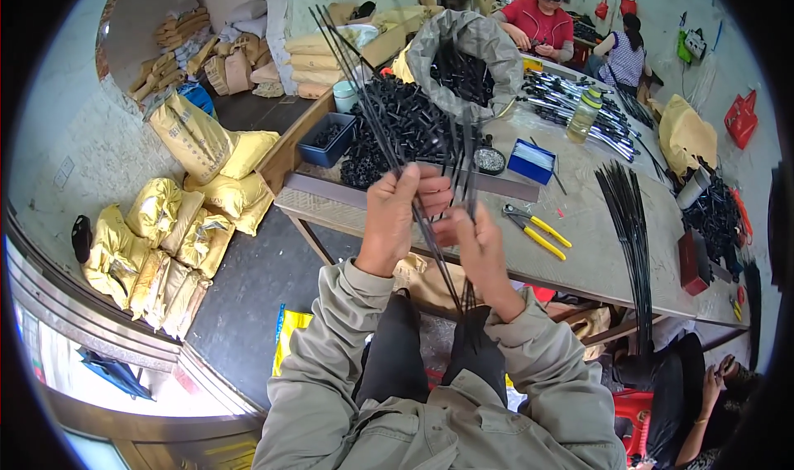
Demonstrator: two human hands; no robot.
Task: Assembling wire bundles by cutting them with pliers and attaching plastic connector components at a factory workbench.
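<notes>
Both of my hands are raised over the near edge of the worktable [579, 197]. My left hand [394, 215] is closed around several long, thin black rods [367, 110] that slant up to the left. In my right hand [481, 251] is another group of thin black rods, upright and blurred by motion. The lower ends of the rods hang above my lap. Behind my hands lies a heap of short black plastic pieces [393, 110]. Yellow-handled pliers [542, 235], a blue box [532, 160] and a round dish of small pale bits [490, 161] are near my right hand.
A bundle of black rods [630, 238] overhangs the table's edge at right. A bottle [585, 114] stands by more rods. Yellow sacks [157, 246] are stacked at left. One co-worker in red [542, 31] sits across; another person's hand [711, 391] is at lower right.
</notes>
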